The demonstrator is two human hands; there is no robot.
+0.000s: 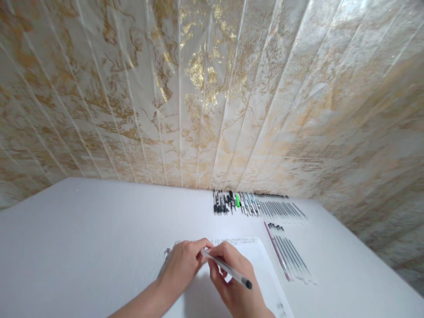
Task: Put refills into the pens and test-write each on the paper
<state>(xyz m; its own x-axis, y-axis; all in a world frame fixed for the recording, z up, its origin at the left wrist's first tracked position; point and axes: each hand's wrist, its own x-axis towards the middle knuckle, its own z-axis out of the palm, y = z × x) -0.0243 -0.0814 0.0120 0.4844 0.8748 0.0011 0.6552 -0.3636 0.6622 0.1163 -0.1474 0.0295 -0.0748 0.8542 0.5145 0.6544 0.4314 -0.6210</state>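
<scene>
My right hand (233, 269) is closed on a gel pen (228, 268) with a clear barrel and a black end plug. The pen slants, its black end toward the lower right and its other end between my two hands. My left hand (183, 265) has its fingers curled in close to that upper-left end; what they pinch, if anything, is hidden. Beneath both hands lies a white sheet (261, 269) with rounded corners and a band of small dark marks along its top edge.
Several pens and a green highlighter (237, 200) form a row by the curtain (198, 110). Thin dark refills (281, 210) continue it rightward. Nearer, several refills (291, 254) lie beside a pinkish stick (277, 251). Everything rests on a white table (99, 238).
</scene>
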